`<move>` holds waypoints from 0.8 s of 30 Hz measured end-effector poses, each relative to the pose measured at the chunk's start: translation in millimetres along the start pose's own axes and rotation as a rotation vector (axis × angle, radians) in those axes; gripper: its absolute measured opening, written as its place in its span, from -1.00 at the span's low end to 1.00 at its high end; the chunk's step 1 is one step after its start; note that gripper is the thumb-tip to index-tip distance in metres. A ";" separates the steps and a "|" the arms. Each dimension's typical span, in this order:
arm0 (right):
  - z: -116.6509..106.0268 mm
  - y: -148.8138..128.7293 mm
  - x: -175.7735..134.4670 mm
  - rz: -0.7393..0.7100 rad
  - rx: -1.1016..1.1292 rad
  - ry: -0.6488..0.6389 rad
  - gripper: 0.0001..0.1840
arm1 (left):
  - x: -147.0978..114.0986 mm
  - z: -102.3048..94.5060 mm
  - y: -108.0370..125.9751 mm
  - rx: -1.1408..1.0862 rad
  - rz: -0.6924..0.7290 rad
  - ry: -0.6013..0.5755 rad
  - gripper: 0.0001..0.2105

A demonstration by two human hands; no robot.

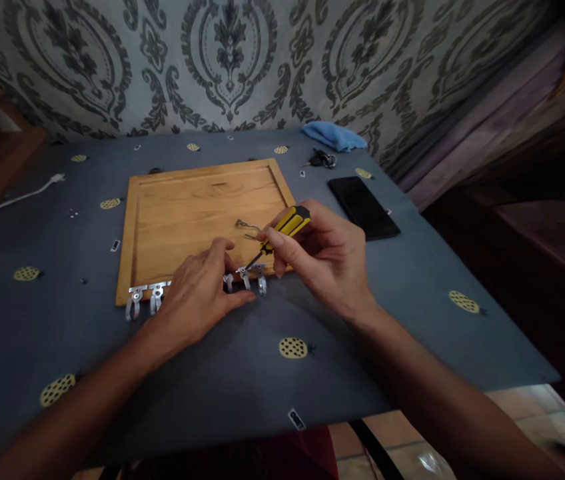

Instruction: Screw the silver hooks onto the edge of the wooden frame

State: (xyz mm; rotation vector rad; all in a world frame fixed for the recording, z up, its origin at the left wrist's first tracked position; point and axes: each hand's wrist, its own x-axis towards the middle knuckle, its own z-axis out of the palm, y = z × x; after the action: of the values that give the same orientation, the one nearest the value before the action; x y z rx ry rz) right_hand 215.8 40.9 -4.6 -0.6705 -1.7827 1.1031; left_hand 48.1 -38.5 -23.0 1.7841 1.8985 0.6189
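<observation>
A light-wood framed board [202, 200] lies flat on the table. Along its near edge runs a silver metal hook rail [141, 289] with several hooks. My left hand [197, 290] is over the middle of this rail, thumb at the near side and fingers on the board side, gripping it. Part of the rail is hidden beneath that hand. In my right hand [335, 257], a small yellow and black screwdriver [290, 223] is pinched, slanting down. Its tip meets the rail by a hook [245, 279] right of my left fingers. Behind the screwdriver, a small metal hook-like piece [246, 225] shows over the board.
Right of the board lies a black phone [364, 207]. Keys [321, 159] and a blue cloth [335, 135] are at the back right. Small screws [72, 213] lie on the left, near a white cable [17, 199]. A patterned wall [230, 67] borders the table's far edge.
</observation>
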 end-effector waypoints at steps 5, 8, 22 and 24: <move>0.4 3.0 -0.4 -0.007 0.001 -0.015 -0.64 | -0.3 -0.1 0.6 0.005 -0.004 -0.003 -0.39; 1.2 3.4 -0.6 -0.002 0.001 -0.009 -0.65 | -0.8 -0.5 0.3 0.007 -0.001 -0.006 -0.38; 3.6 4.6 -2.6 0.027 0.077 -0.030 -0.69 | 0.0 -2.5 4.4 0.009 -0.002 -0.001 -0.41; 4.5 4.1 -2.2 0.041 0.140 -0.054 -0.68 | 0.2 -3.0 4.7 -0.004 0.005 0.004 -0.43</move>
State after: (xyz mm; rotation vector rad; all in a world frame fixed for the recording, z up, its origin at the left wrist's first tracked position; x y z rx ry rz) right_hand 212.7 39.3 -10.0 -0.6002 -1.7257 1.2715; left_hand 50.0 -38.1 -17.8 1.7868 1.8949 0.6274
